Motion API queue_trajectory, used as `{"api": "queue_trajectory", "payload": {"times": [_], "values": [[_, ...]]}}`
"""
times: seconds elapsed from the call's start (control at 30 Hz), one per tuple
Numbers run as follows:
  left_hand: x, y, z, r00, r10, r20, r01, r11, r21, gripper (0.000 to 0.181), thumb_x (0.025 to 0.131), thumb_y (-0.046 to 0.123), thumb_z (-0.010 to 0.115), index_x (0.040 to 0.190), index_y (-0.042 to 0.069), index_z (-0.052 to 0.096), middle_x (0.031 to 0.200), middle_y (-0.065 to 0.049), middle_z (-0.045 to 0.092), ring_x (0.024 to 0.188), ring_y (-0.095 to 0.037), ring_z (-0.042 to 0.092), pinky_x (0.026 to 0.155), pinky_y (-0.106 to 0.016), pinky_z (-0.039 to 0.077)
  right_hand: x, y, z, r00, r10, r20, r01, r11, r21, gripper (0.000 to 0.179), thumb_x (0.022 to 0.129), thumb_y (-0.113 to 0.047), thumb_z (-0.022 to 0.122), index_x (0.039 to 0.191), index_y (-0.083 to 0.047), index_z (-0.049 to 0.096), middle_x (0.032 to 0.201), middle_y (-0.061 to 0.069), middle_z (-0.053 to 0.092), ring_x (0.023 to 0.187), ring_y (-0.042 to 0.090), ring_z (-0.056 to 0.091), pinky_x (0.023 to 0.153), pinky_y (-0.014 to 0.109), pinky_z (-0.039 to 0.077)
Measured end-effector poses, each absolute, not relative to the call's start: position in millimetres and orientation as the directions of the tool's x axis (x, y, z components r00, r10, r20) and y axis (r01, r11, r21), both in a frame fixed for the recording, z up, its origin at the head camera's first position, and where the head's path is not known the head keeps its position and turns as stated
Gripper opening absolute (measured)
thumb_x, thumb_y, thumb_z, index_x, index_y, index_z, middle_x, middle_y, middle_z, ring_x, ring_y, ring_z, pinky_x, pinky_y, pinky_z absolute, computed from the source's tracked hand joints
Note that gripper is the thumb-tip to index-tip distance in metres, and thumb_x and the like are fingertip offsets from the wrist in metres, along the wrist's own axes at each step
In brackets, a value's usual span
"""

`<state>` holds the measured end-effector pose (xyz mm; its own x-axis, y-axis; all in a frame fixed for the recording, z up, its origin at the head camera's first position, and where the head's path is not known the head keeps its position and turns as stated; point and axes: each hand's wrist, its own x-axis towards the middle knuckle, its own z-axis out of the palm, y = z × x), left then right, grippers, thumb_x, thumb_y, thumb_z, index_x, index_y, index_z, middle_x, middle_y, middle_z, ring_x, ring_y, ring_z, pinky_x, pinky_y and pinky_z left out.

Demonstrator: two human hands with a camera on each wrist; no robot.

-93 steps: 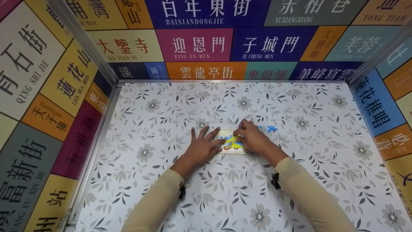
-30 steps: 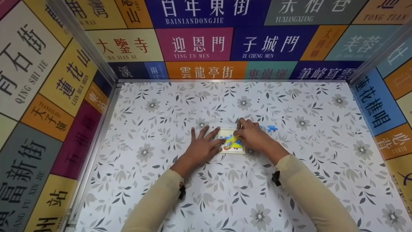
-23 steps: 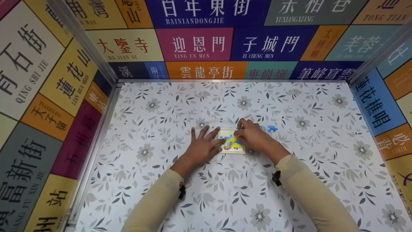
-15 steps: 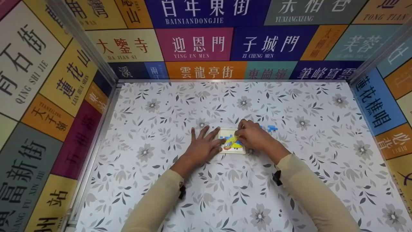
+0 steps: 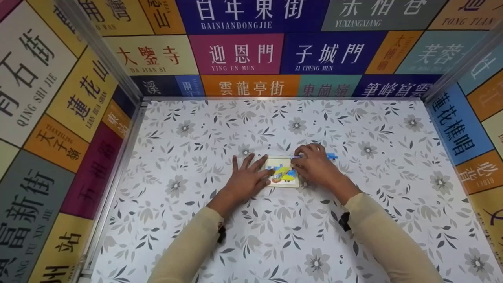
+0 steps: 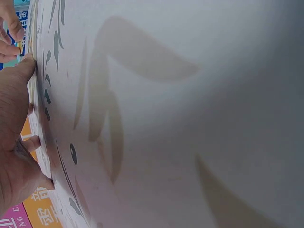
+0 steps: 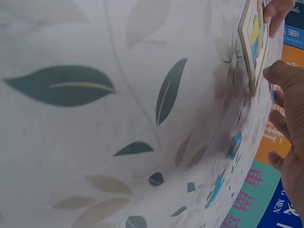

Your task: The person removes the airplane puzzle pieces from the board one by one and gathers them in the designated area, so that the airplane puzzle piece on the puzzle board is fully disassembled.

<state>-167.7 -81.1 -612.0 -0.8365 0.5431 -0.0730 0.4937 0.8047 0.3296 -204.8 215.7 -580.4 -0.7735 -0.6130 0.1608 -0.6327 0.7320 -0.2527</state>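
A small cream puzzle tray (image 5: 277,161) lies mid-table, partly filled with puzzle pieces (image 5: 281,172) that show a yellow and blue picture. My left hand (image 5: 245,182) is spread along the tray's left side, index finger and thumb over its edge. At the upper right corner, my right hand (image 5: 316,167) pinches a small puzzle piece (image 6: 19,49), mostly covered by the fingers. Yellow and light blue show on it in the left wrist view. Beyond that hand, a loose blue puzzle piece (image 5: 332,155) lies on the table.
Two loose blue pieces, one upper (image 7: 235,145) and one lower (image 7: 216,190), lie on the flower-patterned tabletop (image 5: 220,125) in the right wrist view. Panels with street-name lettering (image 5: 243,53) wall in the back and both sides.
My right hand has shifted slightly right and away from the tray's middle, fingers now at its upper right corner. It covers more of the loose pieces. My left hand stays in place.
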Motion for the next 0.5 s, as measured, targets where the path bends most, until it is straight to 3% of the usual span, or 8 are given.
{"api": "queue_trajectory", "payload": {"times": [0.5], "values": [[-168,-81,-611,-0.834,0.547,-0.076,0.494,0.800,0.341,0.051,0.116,0.057,0.041,0.164,0.043,0.053,0.185,0.001,0.027,0.172,-0.043,0.019,0.127,-0.089,0.007,-199,252,-580,-0.809,-0.558,0.183,-0.587,0.760,-0.280,0.016,0.103,-0.017,0.080,0.117,-0.013,0.086,0.126,0.014,0.070,0.124,0.041,0.060,0.111,0.075,0.043]]}}
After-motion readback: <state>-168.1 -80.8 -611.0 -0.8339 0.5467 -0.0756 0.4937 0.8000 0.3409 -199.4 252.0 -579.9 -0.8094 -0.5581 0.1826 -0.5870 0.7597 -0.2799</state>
